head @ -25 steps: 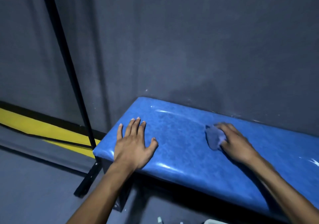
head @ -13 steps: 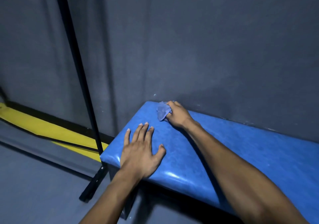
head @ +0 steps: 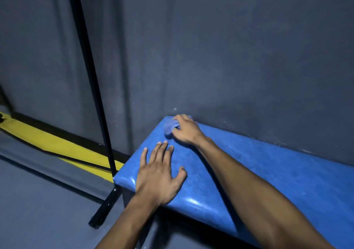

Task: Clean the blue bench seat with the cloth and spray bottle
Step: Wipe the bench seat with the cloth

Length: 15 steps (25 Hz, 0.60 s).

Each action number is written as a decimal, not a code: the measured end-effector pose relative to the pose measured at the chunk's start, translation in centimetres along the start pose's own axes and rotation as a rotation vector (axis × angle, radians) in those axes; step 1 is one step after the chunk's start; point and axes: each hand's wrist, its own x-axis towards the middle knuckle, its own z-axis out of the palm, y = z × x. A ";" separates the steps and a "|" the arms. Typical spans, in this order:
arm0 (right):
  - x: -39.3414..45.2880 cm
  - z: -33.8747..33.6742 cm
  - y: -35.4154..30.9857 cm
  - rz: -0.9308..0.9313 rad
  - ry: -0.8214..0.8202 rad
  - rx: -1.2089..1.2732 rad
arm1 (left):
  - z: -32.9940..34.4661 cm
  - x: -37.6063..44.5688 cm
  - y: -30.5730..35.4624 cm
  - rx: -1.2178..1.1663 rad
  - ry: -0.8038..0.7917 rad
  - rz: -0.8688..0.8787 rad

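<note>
The blue counter (head: pixel 268 176) stands against the dark wall (head: pixel 210 47), the left hand (head: pixel 159 176) lying flat with fingers spread at its near-left end, while the right hand (head: pixel 186 129) grips the bunched cloth (head: pixel 169 128) at the far-left corner.

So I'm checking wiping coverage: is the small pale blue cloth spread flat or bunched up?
Bunched up. The small pale blue cloth sits crumpled under the right hand's curled fingers at the glossy blue bench seat's far corner.
</note>
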 end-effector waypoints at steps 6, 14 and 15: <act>-14.3 -4.2 7.8 -0.267 -0.036 -0.011 | 0.0 0.1 0.1 0.000 0.007 -0.001; -6.2 -4.6 7.7 0.139 0.058 0.052 | -0.3 0.0 0.1 0.013 -0.021 -0.021; -4.1 -4.0 5.6 0.110 -0.003 0.061 | -0.3 0.0 0.1 0.009 -0.025 -0.021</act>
